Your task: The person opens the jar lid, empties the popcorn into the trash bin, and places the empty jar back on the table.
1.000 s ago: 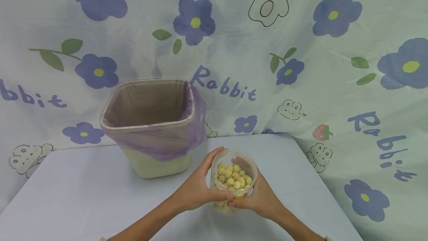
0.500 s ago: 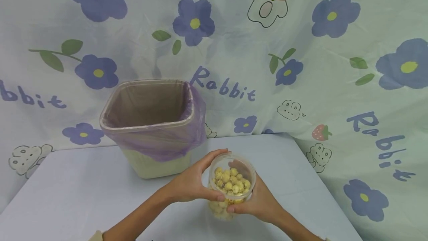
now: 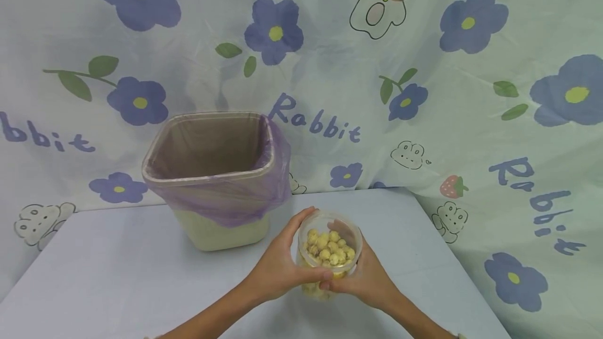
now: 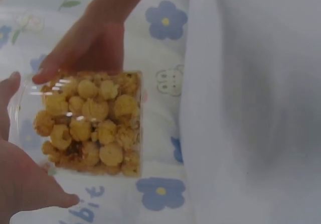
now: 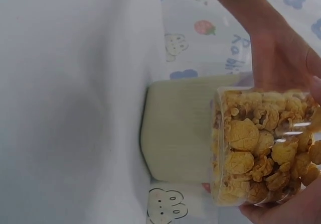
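A clear plastic jar [image 3: 346, 226] of round yellow popcorn [image 3: 330, 249] is held up above the table, its mouth toward the head camera. My left hand [image 3: 278, 268] grips the jar's left side near the rim, fingers behind it and thumb across the front. On the other side my right hand [image 3: 365, 276] grips it a little lower, thumb also at the front. Both thumb tips come close together below the rim. In the left wrist view the popcorn [image 4: 95, 118] shows through the jar wall, with the flat base apart from the tabletop.
A cream bin [image 3: 226, 232] stands on the white-covered table [image 3: 108, 260] to the left, behind the hands. Its purple liner [image 3: 226, 200] is folded over the rim. Behind the table hangs a curtain [image 3: 320, 77] with flowers, rabbits and lettering.
Half a second ago the jar sat slightly lower and left in the head view; it has since shifted back up and right with both hands. The bin has stayed put.
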### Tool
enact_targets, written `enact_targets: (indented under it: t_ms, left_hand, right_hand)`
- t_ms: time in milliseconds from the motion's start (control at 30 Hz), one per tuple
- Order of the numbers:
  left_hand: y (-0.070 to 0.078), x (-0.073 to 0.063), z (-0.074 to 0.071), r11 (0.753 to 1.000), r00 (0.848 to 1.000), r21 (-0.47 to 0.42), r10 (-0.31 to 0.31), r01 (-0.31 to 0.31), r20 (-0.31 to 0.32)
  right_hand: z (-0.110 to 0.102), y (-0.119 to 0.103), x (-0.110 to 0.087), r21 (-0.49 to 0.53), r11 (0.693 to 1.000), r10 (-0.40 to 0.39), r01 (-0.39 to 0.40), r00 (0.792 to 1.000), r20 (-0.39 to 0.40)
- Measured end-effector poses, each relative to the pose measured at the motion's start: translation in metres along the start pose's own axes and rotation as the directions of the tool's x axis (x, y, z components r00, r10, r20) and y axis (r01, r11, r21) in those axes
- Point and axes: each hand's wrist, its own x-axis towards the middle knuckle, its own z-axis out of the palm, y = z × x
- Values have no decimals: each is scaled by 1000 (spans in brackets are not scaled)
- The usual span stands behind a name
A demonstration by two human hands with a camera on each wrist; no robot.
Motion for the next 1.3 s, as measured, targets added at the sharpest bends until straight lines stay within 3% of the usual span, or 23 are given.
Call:
enact_targets:
  t_ms: [300,700,867,1100,1300]
  left_hand:
    - [-1,-3,12,1000,994,-15,-28,27,-103]
    - [4,-4,11,999,984,39,10,-3,-179]
    - [6,-8,-4,997,980,74,10,5,-199]
    - [2,-22,-39,995,969,77,-39,60,-243]
    - [-8,-42,-70,994,965,105,-2,30,-262]
  right_hand:
    - [2,-1,2,-33,998,54,-56,997,-49]
    - [5,0,2,-54,996,61,-65,996,-66]
    - [2,1,0,-3,998,58,-58,997,-57]
    - [-3,4,-4,-37,994,96,-99,992,-77]
    - [-9,10,-9,-55,993,103,-108,990,-99]
